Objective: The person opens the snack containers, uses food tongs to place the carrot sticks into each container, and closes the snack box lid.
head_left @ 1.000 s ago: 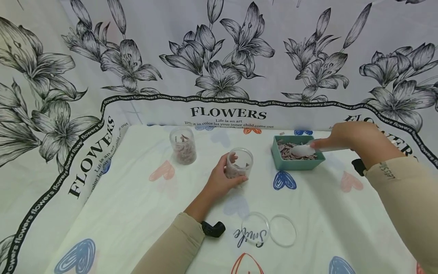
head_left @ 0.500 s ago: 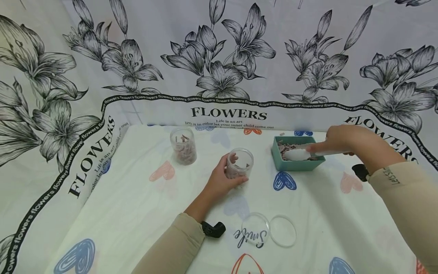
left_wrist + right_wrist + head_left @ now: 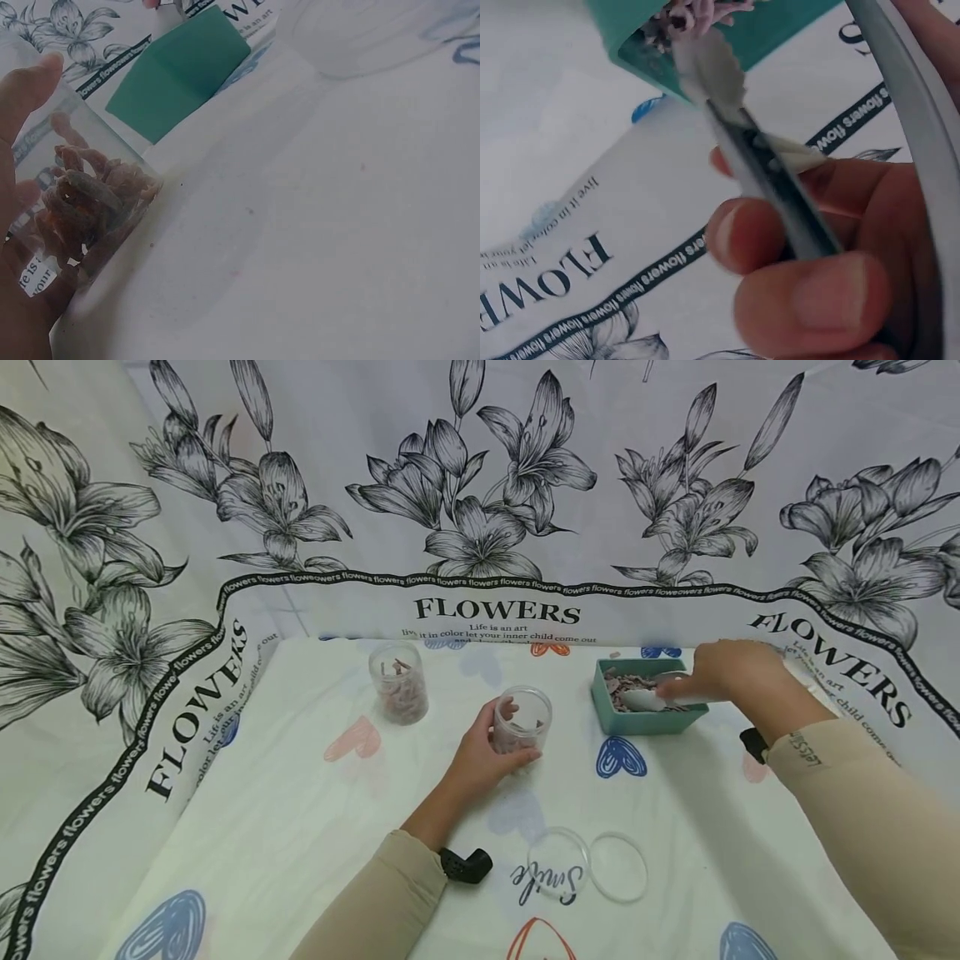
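Note:
My left hand grips a clear jar on the table, thumb and fingers around its sides. Seen in the left wrist view, several brownish-pink strips lie low in that jar. My right hand holds tongs with metal arms and whitish scalloped tips. Those tips reach down into a green rectangular box of similar strips. In the right wrist view, the tips touch pinkish strips at the box's edge; whether any are pinched between them, I cannot tell.
A second clear jar, fuller of strips, stands at the back left. Two clear round lids or rings, the left one and the right one, lie near the front. A flower-printed curtain hangs behind the table.
My right hand has shifted left with the tongs, whose tips have stayed in the green box. The left hand has kept its hold on the jar. The head view has moved slightly.

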The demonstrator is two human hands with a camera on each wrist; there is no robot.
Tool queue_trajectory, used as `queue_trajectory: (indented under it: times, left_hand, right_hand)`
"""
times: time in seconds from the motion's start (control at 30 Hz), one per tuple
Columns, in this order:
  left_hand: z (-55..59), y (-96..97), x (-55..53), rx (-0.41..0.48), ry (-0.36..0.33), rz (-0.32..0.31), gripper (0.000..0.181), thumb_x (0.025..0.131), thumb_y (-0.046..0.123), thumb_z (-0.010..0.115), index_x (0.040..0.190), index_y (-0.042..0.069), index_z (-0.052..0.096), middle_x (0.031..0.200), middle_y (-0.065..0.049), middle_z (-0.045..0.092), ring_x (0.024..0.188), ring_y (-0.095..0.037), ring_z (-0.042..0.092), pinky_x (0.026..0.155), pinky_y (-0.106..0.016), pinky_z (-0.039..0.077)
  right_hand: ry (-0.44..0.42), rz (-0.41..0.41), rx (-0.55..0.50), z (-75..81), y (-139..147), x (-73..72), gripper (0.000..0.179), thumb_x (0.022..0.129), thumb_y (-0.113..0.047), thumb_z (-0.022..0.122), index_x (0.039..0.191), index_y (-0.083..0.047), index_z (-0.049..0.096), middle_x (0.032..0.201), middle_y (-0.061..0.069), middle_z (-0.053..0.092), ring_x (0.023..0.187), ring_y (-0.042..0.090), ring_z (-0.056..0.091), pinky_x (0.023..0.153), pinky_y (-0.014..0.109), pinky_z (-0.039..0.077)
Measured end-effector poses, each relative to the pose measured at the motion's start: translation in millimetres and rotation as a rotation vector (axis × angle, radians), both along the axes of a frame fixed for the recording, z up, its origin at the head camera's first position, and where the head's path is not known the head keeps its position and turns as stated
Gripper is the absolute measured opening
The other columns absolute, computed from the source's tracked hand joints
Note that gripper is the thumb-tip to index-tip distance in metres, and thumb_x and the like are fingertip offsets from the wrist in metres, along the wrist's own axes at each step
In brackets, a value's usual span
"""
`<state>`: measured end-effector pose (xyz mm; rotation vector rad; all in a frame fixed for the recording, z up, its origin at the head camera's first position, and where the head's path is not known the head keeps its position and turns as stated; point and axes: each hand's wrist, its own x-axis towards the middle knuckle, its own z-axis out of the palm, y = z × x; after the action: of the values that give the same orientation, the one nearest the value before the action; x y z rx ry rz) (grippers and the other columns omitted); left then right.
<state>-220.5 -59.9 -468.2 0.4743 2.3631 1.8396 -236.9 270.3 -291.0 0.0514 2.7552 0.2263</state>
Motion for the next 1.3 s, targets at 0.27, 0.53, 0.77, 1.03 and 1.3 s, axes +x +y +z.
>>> queue_trajectory:
  times: [0.27, 0.53, 0.77, 1.03, 1.3]
  left_hand:
    - [-1.6, -1.8, -0.6, -0.002, -0.001, -0.008, 0.090, 0.075, 0.044, 0.085, 0.148, 0.023, 0.036, 0.141, 0.014, 0.049, 0.118, -0.022, 0.056, 0.098, -0.043, 0.047]
    - [-3.1, 0.0, -0.7, 0.007, 0.003, -0.006, 0.091, 0.074, 0.045, 0.085, 0.148, 0.022, 0.037, 0.140, 0.014, 0.050, 0.119, -0.022, 0.056, 0.099, -0.045, 0.046]
    - [-3.1, -1.2, 0.0, -0.002, 0.010, -0.004, 0.091, 0.074, 0.045, 0.085, 0.148, 0.022, 0.037, 0.140, 0.014, 0.050, 0.120, -0.022, 0.056, 0.100, -0.045, 0.046]
    - [-3.4, 0.4, 1.1, -0.009, -0.014, -0.006, 0.090, 0.074, 0.045, 0.085, 0.147, 0.024, 0.037, 0.139, 0.013, 0.050, 0.120, -0.021, 0.056, 0.100, -0.044, 0.046]
    - [-0.6, -1.7, 1.4, -0.011, -0.007, 0.004, 0.090, 0.073, 0.045, 0.085, 0.147, 0.023, 0.038, 0.139, 0.013, 0.050, 0.119, -0.023, 0.056, 0.099, -0.045, 0.047]
  right_hand:
    - [0.015, 0.007, 0.003, 11.9, 5.2, 5.4, 0.103, 0.073, -0.085, 0.055, 0.119, 0.008, 0.061, 0.112, 0.030, 0.064, 0.086, 0.040, 0.063, 0.067, 0.057, 0.051]
    - [-0.018, 0.009, -0.038, -5.7, 16.1, -8.2, 0.113, 0.074, -0.087, 0.049, 0.124, 0.014, 0.056, 0.121, 0.036, 0.058, 0.097, 0.047, 0.062, 0.072, 0.056, 0.052]
    - [0.014, 0.085, -0.065, -8.2, 23.3, -7.4, 0.099, 0.082, -0.079, 0.050, 0.124, 0.011, 0.059, 0.121, 0.035, 0.059, 0.103, 0.052, 0.059, 0.079, 0.063, 0.048]
    - [-0.021, 0.058, -0.234, 7.9, 41.9, 2.0, 0.101, 0.084, -0.075, 0.053, 0.131, 0.014, 0.050, 0.086, 0.014, 0.061, 0.058, 0.023, 0.053, 0.049, 0.036, 0.044]
    - [0.021, 0.036, -0.263, 24.5, 57.8, 3.7, 0.100, 0.085, -0.074, 0.053, 0.134, 0.013, 0.048, 0.082, 0.013, 0.060, 0.058, 0.024, 0.051, 0.047, 0.037, 0.044]
